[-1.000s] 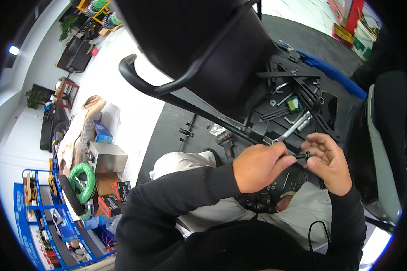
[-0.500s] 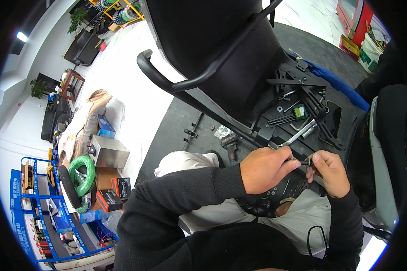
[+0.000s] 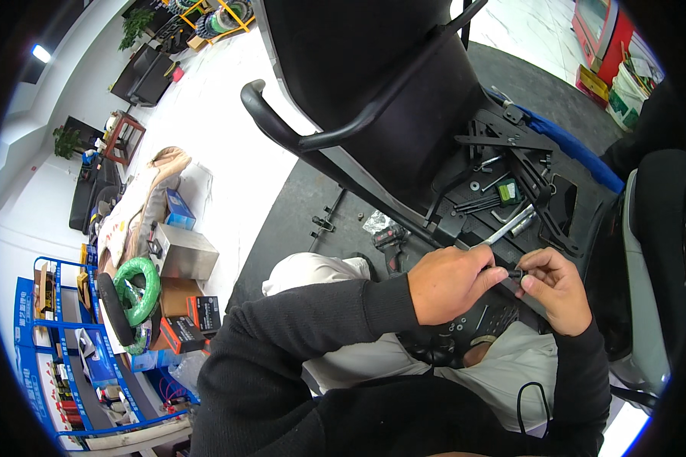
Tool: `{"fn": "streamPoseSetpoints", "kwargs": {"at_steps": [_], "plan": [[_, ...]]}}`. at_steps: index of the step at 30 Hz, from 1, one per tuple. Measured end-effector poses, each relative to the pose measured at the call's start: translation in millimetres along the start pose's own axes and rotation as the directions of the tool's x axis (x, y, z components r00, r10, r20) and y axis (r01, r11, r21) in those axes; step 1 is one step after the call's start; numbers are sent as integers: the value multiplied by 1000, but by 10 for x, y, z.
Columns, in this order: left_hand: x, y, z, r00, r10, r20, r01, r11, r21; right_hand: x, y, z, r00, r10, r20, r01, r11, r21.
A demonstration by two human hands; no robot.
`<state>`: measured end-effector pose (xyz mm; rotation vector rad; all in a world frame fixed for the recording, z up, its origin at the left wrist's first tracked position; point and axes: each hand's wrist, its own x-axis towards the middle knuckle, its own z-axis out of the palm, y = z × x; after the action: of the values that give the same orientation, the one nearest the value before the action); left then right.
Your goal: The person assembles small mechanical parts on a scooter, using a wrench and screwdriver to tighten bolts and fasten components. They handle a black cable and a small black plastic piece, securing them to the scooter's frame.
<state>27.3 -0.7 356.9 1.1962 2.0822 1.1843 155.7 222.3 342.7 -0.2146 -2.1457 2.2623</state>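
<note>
My left hand (image 3: 448, 285) is closed, thumb and forefinger pinching one end of a small dark bolt (image 3: 515, 274). At its other end the fingertips of my right hand (image 3: 558, 291) are closed around the piece; they partly cover it. Just beyond my left hand a silver wrench (image 3: 506, 231) rests on the black footboard, its near end hidden by the hand. Black metal brackets (image 3: 517, 156), several dark rods (image 3: 476, 204), a green-and-black small box (image 3: 506, 190) and a washer (image 3: 474, 186) lie farther along the board, with a phone (image 3: 562, 199) at the right.
A black seat-like panel with a tubular armrest (image 3: 312, 142) rises ahead of me. On the floor mat lie a cordless drill (image 3: 389, 242) and a thin metal rod (image 3: 325, 221). Boxes (image 3: 183, 335), a green-wrapped tyre (image 3: 141, 293) and a blue shelf (image 3: 53, 327) stand left.
My right hand's fingers have shifted around the bolt's end, the forefinger now more bent over it. My left hand keeps its pinch nearly in place. The whole view has shifted slightly.
</note>
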Motion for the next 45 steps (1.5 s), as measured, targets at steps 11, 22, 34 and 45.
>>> {"fn": "streamPoseSetpoints", "kwargs": {"at_steps": [11,22,34,45], "plan": [[0,-31,19,999,15,-39,-15,1000,-13,-6,-37,-47,965,254,70,-258,965,55],[-6,-26,18,999,-28,-17,28,999,-39,-15,-56,-93,905,419,71,-425,886,187],[26,8,-33,994,-58,-94,24,944,-329,-23,-62,75,975,167,-148,-121,953,277],[62,-33,-100,999,-54,-3,52,982,-179,-81,-68,84,984,103,-144,-76,981,180]]}}
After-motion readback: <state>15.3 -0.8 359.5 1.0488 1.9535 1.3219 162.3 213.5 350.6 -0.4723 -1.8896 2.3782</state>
